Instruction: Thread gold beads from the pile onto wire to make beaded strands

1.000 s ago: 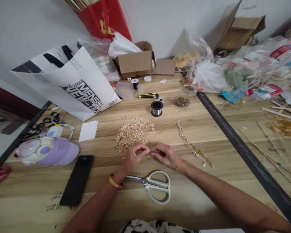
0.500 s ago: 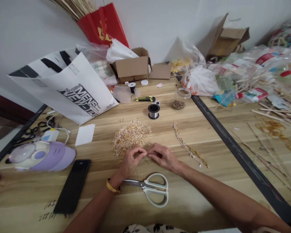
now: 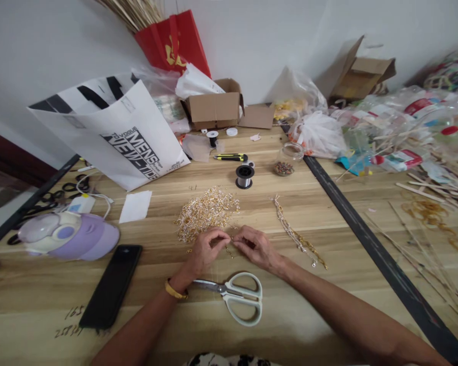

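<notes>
My left hand [image 3: 209, 247] and my right hand [image 3: 257, 247] meet over the table, thumb and forefinger of each pinched together. Their fingertips almost touch around a thin strand of small gold beads [image 3: 229, 252], whose end dangles just below them; the finer detail is too small to make out. Behind the left hand spreads a pile of gold and clear beads [image 3: 204, 213]. White-handled scissors [image 3: 244, 300] lie under my wrists, their blades partly hidden by the left one. Right of the right hand rest finished-looking silver and gold beaded strands [image 3: 295, 231].
Behind the beads stand a spool of wire [image 3: 245, 177], a yellow-black utility knife [image 3: 231, 157] and a glass jar of beads [image 3: 288, 160]. A black phone [image 3: 112, 287] and a purple device [image 3: 70, 235] lie left. Plastic bottles [image 3: 420, 109] and sticks [image 3: 433, 190] crowd the right.
The view has shifted slightly, so the background sits a little lower and farther right. Both hands keep the same pinch at nearly the same place.
</notes>
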`<state>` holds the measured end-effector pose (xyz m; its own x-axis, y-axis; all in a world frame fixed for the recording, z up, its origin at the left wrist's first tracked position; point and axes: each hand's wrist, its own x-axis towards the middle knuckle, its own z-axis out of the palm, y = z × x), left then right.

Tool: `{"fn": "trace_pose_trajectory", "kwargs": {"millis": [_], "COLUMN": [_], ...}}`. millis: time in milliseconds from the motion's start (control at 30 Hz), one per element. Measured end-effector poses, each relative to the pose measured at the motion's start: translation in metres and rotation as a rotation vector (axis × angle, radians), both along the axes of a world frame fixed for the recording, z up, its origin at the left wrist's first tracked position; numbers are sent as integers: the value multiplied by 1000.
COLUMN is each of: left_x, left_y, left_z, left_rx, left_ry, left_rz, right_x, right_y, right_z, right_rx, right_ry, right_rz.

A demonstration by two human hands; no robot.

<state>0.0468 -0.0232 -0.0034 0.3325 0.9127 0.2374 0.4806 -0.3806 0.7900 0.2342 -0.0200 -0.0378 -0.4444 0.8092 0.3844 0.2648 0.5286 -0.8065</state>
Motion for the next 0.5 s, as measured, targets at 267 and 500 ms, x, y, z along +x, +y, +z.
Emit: {"fn": "trace_pose_trajectory", "kwargs": {"millis": [267,500], "left_x": [-5,-3], "left_y": [-2,-5], "left_z": [0,-1], "left_rx": [-11,86], "left_ry": [17,80], "left_rz": [29,-30], "right_x": [-1,-2], "right_y": [-1,-2], "right_z": [4,7], "right_rx": [20,22], "right_ry": [-7,-12], "right_rz": [-16,-34]}}
